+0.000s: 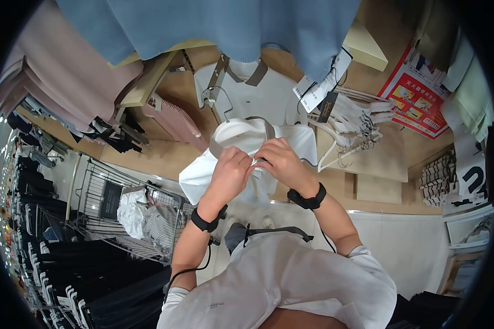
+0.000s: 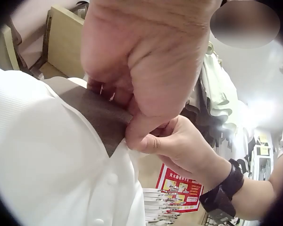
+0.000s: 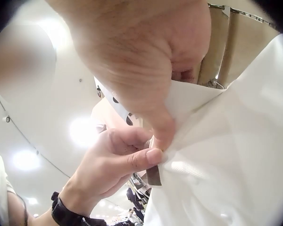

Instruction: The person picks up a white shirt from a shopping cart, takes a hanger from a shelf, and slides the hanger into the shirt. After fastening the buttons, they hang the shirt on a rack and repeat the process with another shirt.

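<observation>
Pinching: left hand (image 1: 230,175) and right hand (image 1: 284,164) both grasp the shirt (image 2: 42,127) at its brown collar (image 2: 96,115), fingertips close together.
Shirt: in front of the person (image 1: 247,274), hanger hook (image 1: 230,102) rising from its neck.
Cart (image 1: 111,200): on the left, garments (image 1: 160,223) inside.

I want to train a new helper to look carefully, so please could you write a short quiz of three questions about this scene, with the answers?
1. By which part of the white shirt do the left hand and right hand pinch the cloth?
2. True or false: the shopping cart is on the left side of the head view.
3. Fill in the colour: a ____ poster with Chinese characters is at the right of the head view.

Key:
1. The front, by the collar.
2. True.
3. Red.
</observation>
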Action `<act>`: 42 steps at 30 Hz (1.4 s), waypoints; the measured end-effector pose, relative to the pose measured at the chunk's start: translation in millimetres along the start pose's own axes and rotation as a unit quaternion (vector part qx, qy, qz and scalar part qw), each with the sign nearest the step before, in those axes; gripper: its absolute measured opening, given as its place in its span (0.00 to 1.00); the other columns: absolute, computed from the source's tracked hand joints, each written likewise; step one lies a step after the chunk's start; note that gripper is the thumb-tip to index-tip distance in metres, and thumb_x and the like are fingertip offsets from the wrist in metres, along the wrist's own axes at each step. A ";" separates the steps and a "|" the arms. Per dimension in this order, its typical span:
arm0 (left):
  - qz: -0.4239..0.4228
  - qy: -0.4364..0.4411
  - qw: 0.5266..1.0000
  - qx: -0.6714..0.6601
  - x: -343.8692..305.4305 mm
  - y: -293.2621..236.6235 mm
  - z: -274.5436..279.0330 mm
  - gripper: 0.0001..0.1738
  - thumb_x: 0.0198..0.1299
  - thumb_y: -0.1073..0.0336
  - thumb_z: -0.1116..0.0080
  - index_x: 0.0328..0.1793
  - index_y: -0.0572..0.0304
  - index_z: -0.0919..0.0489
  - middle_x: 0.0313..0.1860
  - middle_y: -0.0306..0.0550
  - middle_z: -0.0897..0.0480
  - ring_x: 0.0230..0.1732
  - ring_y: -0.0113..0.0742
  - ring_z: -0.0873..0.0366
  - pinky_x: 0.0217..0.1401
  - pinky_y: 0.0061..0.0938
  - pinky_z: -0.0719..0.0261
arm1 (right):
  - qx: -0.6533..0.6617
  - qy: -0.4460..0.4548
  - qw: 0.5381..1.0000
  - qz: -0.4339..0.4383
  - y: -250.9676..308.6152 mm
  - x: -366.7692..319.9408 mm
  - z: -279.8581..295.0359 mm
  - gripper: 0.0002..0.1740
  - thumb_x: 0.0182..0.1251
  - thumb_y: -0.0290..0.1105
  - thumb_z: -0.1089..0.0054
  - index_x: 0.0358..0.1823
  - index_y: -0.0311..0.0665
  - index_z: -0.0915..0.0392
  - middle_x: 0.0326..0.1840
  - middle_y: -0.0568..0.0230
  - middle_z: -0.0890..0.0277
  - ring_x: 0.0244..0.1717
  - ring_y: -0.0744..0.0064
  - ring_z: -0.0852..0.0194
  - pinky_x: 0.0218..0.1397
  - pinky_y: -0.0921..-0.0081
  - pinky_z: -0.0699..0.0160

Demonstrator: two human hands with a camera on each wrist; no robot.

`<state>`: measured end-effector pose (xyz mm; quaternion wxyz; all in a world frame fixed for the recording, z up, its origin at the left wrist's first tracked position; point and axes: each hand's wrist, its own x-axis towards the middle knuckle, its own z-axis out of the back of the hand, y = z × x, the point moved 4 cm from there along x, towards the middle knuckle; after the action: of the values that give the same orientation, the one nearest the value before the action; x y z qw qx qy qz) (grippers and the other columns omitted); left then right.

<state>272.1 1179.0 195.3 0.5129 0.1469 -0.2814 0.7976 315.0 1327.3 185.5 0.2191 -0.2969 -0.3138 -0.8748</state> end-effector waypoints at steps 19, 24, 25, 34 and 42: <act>-0.008 -0.033 0.997 -0.063 -23.0 30.2 14.5 0.10 0.44 0.72 0.29 0.33 0.59 0.19 0.31 0.41 0.22 0.41 0.42 0.26 0.47 0.34 0.29 | -0.028 0.092 0.994 0.060 17.4 30.2 -15.3 0.09 0.51 0.32 0.29 0.34 0.41 0.18 0.37 0.70 0.20 0.53 0.63 0.27 0.55 0.66 0.31; -0.021 -0.039 0.997 -0.069 -26.0 40.9 22.0 0.08 0.47 0.70 0.31 0.30 0.61 0.22 0.32 0.43 0.22 0.40 0.43 0.26 0.49 0.35 0.30 | -0.056 0.103 0.992 0.051 27.7 42.9 -8.8 0.12 0.53 0.34 0.30 0.39 0.40 0.17 0.44 0.69 0.19 0.55 0.62 0.27 0.57 0.66 0.31; -0.023 -0.042 0.996 -0.073 -27.9 44.0 22.1 0.08 0.47 0.70 0.31 0.30 0.61 0.22 0.32 0.43 0.22 0.40 0.43 0.26 0.49 0.35 0.30 | -0.060 0.105 0.991 0.050 31.8 44.8 -7.4 0.12 0.53 0.34 0.30 0.39 0.40 0.17 0.44 0.69 0.19 0.55 0.62 0.27 0.57 0.66 0.31; -0.066 -0.036 0.989 -0.127 -24.5 74.3 25.4 0.10 0.49 0.66 0.33 0.31 0.62 0.22 0.32 0.45 0.23 0.41 0.46 0.26 0.53 0.38 0.31 | -0.117 0.120 0.985 -0.033 40.6 52.8 -30.7 0.13 0.53 0.34 0.29 0.39 0.38 0.17 0.45 0.64 0.21 0.54 0.59 0.28 0.55 0.65 0.32; -0.095 -0.060 0.977 -0.183 -36.1 100.6 24.4 0.08 0.44 0.69 0.35 0.29 0.60 0.23 0.30 0.44 0.25 0.39 0.43 0.28 0.55 0.37 0.31 | -0.192 0.153 0.966 -0.085 41.5 54.1 -60.5 0.14 0.47 0.32 0.26 0.34 0.38 0.21 0.39 0.62 0.27 0.47 0.56 0.30 0.51 0.63 0.32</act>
<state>195.7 1106.1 165.9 0.5869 0.1249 -0.4373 0.6699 276.3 1246.2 200.5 0.1286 -0.1682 -0.1268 -0.9691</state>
